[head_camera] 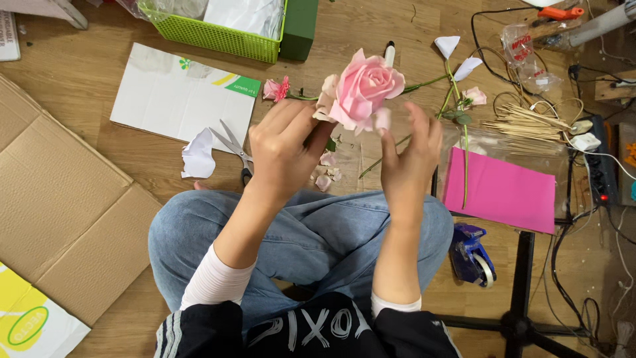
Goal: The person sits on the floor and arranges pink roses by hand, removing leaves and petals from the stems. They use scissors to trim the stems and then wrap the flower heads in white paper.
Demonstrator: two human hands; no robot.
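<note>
A large pink rose bloom [363,88] is raised over my knees. My left hand [285,149] grips it from below at the base, fingers closed around the stem end. To the right of the flower, my right hand [407,159] has its fingers spread and its fingertips at the outer petals. Loose pink petals [326,171] lie on the wooden floor under the bloom. A smaller pink flower [276,89] lies behind my left hand.
Scissors [235,149] and a white paper scrap [197,158] lie left. A pink paper sheet [500,191], green stems with white petals [457,66], wooden skewers [527,126], a blue tape dispenser [472,255], a green basket [212,34], flattened cardboard [59,205] and cables [596,172] surround me.
</note>
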